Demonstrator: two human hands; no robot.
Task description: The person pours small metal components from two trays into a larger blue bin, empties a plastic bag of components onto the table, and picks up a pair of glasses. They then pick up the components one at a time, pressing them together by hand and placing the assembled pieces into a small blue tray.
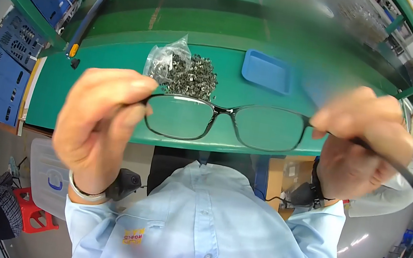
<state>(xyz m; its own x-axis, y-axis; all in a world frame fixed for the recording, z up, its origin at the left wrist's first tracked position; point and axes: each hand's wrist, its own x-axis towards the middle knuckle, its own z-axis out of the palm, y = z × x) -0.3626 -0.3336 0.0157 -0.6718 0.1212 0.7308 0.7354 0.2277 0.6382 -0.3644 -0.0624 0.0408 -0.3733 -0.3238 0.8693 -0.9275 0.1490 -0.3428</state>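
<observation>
A pair of black-framed glasses (224, 111) with clear lenses is held up level above the green table (111, 113). My left hand (101, 122) pinches it at the left hinge between thumb and fingers. On the other side my right hand (360, 138) grips the right hinge and temple, its fingers partly blurred. One dark temple curves outward past the right hand toward the picture's right rim. Behind the left lens lies a heap of small dark parts (199, 76), with a clear plastic bag (166, 62) partly over it.
A blue tray (266, 72) rests on the table behind the right lens. Green shelf posts (32, 12) and blue perforated bins (2, 75) stand at the left. A person (411, 179) is at the right; another sits by a red stool (34, 209) at lower left.
</observation>
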